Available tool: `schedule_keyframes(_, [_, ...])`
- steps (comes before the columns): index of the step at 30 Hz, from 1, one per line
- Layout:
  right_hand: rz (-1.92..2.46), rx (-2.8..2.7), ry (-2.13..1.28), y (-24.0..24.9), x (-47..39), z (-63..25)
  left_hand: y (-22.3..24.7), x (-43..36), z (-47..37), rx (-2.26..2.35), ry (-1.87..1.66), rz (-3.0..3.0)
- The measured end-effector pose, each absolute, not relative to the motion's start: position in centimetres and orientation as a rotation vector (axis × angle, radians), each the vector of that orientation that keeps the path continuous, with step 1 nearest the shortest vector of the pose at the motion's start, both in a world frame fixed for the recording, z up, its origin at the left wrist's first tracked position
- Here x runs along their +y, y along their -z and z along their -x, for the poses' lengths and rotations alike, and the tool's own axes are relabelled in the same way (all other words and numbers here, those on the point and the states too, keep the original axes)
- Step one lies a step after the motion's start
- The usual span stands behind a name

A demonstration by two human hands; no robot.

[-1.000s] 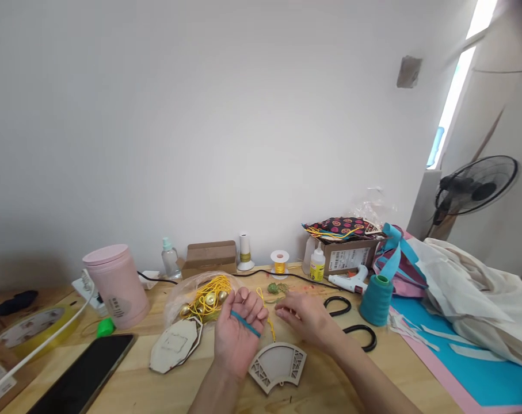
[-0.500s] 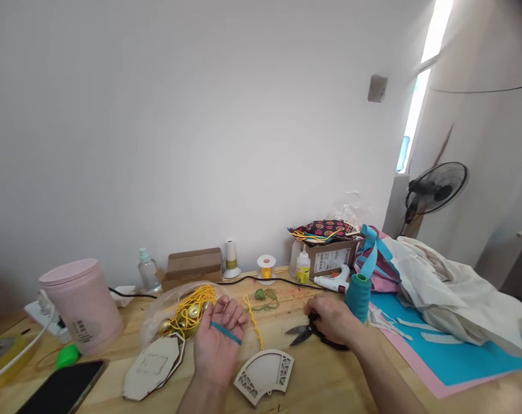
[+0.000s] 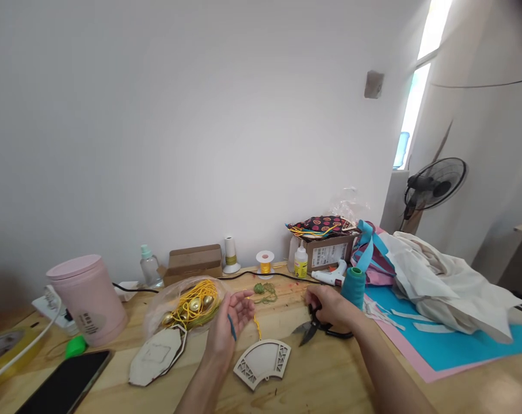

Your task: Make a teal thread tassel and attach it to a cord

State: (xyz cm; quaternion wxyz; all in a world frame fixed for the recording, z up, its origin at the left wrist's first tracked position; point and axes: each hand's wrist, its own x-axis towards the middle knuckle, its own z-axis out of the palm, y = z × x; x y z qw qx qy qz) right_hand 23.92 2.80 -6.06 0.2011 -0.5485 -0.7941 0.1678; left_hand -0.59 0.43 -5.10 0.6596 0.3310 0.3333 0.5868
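My left hand [image 3: 231,322] is palm up with its fingers loosely spread, and a short teal strand [image 3: 232,328] lies across the palm. My right hand [image 3: 327,306] has its fingers closed at the handles of the black scissors [image 3: 309,330], whose blades lie apart on the table and point left. Between the hands is a pale wooden fan-shaped piece [image 3: 263,362], with a yellow twisted cord [image 3: 257,326] running up from its top, partly hidden by my left fingers. A teal thread cone [image 3: 354,289] stands right beside my right hand.
At left are a pink canister [image 3: 88,299], a phone [image 3: 66,382], a bag of yellow cords [image 3: 195,302] and octagonal boards [image 3: 157,353]. Along the wall stand spools, a glue bottle [image 3: 301,262] and a glue gun [image 3: 330,274]. White cloth [image 3: 450,284] covers part of blue sheets at right.
My left hand has turned and moved slightly right, over the upper cord. The strand now shows more upright in it. My right hand stays at the scissors, and the view has shifted slightly.
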Motion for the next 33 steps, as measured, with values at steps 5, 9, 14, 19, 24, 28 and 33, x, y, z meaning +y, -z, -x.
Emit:
schedule_keyframes(5, [1.494,-2.120,-0.552,6.0,3.4,-24.4,5.6,0.6,0.5,0.925,-1.113,-0.902])
schedule_keyframes(9, [1.489,-2.061,-0.538,5.9,3.6,-24.6,5.9,0.2,-0.1,0.970,-1.026,-1.132])
schedule_keyframes(14, [1.516,-2.006,-0.459,5.9,3.5,-24.8,5.6,-0.1,0.0,1.097,-1.151,-1.302])
schedule_keyframes(19, [1.548,-1.983,-0.428,5.8,3.5,-24.5,5.0,-0.8,0.3,1.285,-1.013,-1.519])
schedule_keyframes(24, [1.624,-1.930,-0.412,5.4,3.4,-24.3,4.6,-1.4,-0.1,1.283,-0.922,-1.634])
schedule_keyframes(28, [1.685,-1.905,-0.347,5.6,3.3,-24.2,4.3,-1.7,-0.5,1.189,-0.900,-1.580])
schedule_keyframes(33, [1.687,-1.931,-0.331,6.1,3.1,-24.1,3.8,-2.2,-0.8,1.102,-0.931,-1.527])
